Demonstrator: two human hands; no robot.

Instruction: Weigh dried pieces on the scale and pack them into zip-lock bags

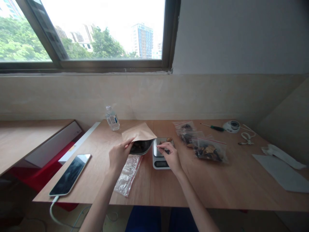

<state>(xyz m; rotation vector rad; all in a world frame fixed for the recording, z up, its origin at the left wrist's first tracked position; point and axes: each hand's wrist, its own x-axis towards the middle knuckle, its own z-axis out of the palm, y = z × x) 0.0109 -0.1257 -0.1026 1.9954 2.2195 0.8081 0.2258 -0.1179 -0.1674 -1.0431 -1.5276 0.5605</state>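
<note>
My left hand (118,155) grips a brown kraft paper pouch (140,131) by its near edge. The pouch is tilted with its dark mouth facing me, and what lies inside is hard to see. Just right of it stands a small kitchen scale (156,158) with a display at its front. My right hand (170,155) is over the scale's plate, thumb and fingers pinched together; whatever is between them is too small to name. Brownish dried pieces (170,140) show on the plate behind the fingers. A clear zip bag (127,175) lies flat below the pouch.
Zip bags of dark dried pieces (209,150) lie right of the scale. Further right are a green-handled screwdriver (217,128), a white dome camera (232,126) and white sheets (281,172). A water bottle (112,119) and a charging phone (70,175) stand and lie left.
</note>
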